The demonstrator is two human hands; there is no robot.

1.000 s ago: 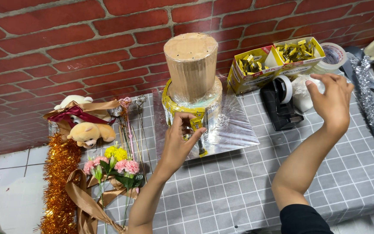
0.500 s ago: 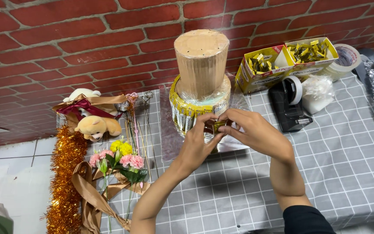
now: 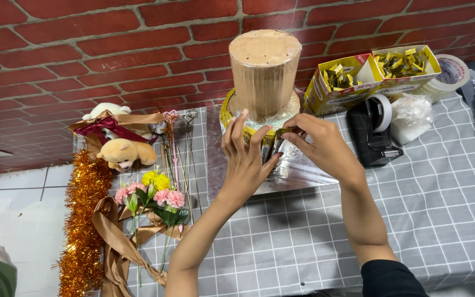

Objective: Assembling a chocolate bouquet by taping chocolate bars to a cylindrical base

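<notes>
A gold-wrapped candy bar (image 3: 286, 132) is pinched by the right hand (image 3: 325, 146) fingers against the tiered stand (image 3: 263, 82), steadied by the spread left hand (image 3: 247, 159) fingers.

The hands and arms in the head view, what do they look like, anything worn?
Both are bare: the left hand and right hand show no gloves, and no rings or watch that I can see. Forearms are uncovered; only a dark sleeve edge shows near the right elbow.
</notes>
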